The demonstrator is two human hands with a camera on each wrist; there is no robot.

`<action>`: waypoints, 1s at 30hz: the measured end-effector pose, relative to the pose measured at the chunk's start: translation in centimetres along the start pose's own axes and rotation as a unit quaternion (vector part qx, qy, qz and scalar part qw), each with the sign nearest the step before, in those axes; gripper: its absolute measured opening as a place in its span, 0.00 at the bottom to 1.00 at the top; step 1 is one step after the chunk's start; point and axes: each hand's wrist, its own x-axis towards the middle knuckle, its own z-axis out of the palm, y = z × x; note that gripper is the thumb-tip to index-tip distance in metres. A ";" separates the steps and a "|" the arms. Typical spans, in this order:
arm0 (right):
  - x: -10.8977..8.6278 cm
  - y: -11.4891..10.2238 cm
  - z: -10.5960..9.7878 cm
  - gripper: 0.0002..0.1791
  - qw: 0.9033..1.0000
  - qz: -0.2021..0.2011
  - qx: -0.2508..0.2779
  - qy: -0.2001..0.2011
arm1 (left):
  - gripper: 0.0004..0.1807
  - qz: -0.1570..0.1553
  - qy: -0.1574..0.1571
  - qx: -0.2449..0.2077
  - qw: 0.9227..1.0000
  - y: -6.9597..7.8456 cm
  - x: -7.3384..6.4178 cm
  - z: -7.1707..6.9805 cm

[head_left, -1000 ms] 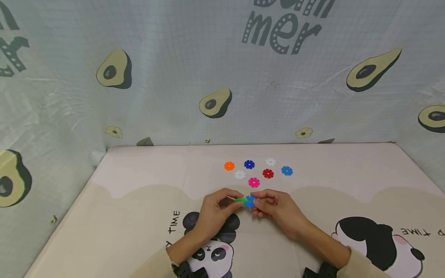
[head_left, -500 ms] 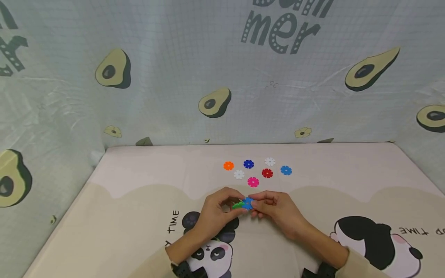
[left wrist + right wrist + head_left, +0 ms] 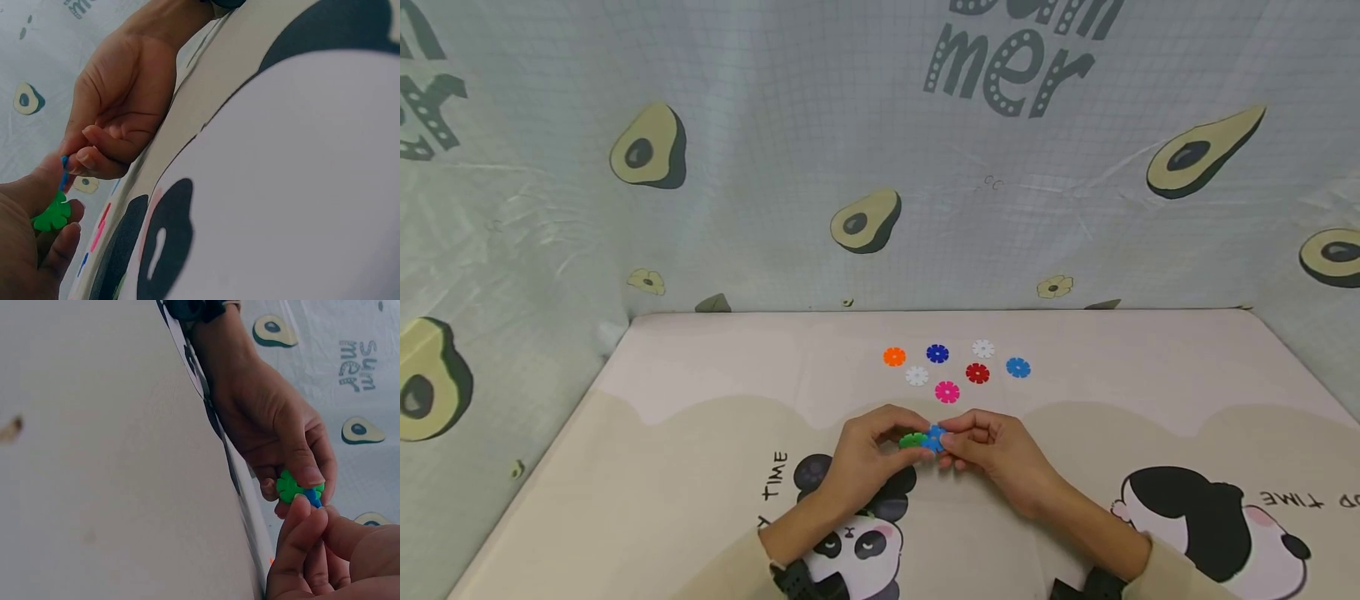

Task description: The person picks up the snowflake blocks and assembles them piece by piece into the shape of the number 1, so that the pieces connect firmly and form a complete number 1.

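Between both hands, above the table, a green notched disc [image 3: 913, 441] meets a light blue notched disc [image 3: 934, 439]. My left hand [image 3: 872, 454] pinches from the left, thumb below and fingers above. From the right, my right hand [image 3: 996, 450] pinches the blue disc between thumb and fingers. In the left wrist view the green disc [image 3: 53, 214] shows its face, while the blue disc [image 3: 64, 173] is nearly edge-on. The right wrist view has the blue disc [image 3: 314, 497] set across the green disc's [image 3: 287, 486] edge, partly hidden by fingertips.
Beyond the hands lie several loose notched discs: orange [image 3: 894, 357], dark blue [image 3: 937, 354], red [image 3: 977, 373], pink [image 3: 947, 392], light blue [image 3: 1018, 367] and white ones [image 3: 917, 377]. The printed tablecloth [image 3: 685, 467] reaches a hanging avocado-print sheet [image 3: 760, 167] behind.
The green disc has tilted from nearly edge-on to showing its face. Both hands have shifted only slightly, still holding the two discs together. The loose discs stay where they were.
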 end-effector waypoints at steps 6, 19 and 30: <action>0.0 0.0 -0.1 0.22 1.000 -0.008 0.000 -0.005 | 0.11 0.021 -0.002 -0.002 1.000 -0.2 0.1 0.0; 0.3 0.0 -0.3 0.19 0.998 -0.026 -0.044 0.020 | 0.12 0.025 0.016 0.017 0.999 -0.3 -0.1 0.2; 0.9 -1.0 -1.5 0.16 0.986 -0.047 -0.122 0.101 | 0.12 0.006 0.013 0.004 1.000 -0.4 0.0 0.3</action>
